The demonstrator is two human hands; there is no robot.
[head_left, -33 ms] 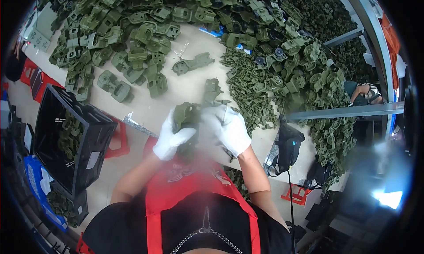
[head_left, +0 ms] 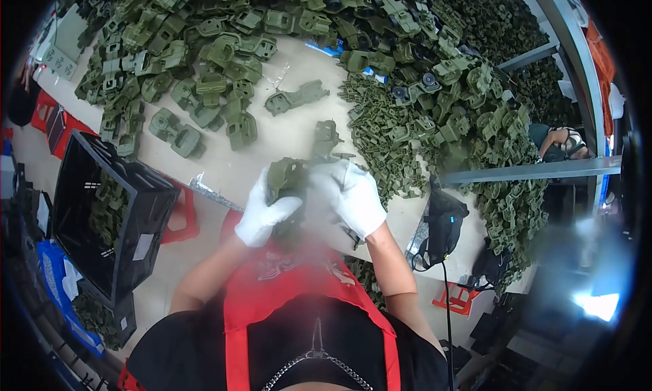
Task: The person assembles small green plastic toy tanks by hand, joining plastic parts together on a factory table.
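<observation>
One green plastic part [head_left: 287, 175] in the head view, held at the pale table's [head_left: 227, 161] near edge, left hand [head_left: 261, 216] wrapped round it, thumb and fingers closed. Right hand [head_left: 358, 197] is half-curled just beside it, but haze blurs those fingertips, so can't tell if they're gripping anything. Loose green pieces [head_left: 227, 58] heaped beyond.

Pale print [head_left: 277, 271], blurred by haze, marks the front of a red apron [head_left: 250, 306], its wording unreadable. A white label [head_left: 143, 247] sits on the outer side of a black crate [head_left: 153, 211], where small white marks [head_left: 92, 185] line the inner wall; all are too small to read in this view.
</observation>
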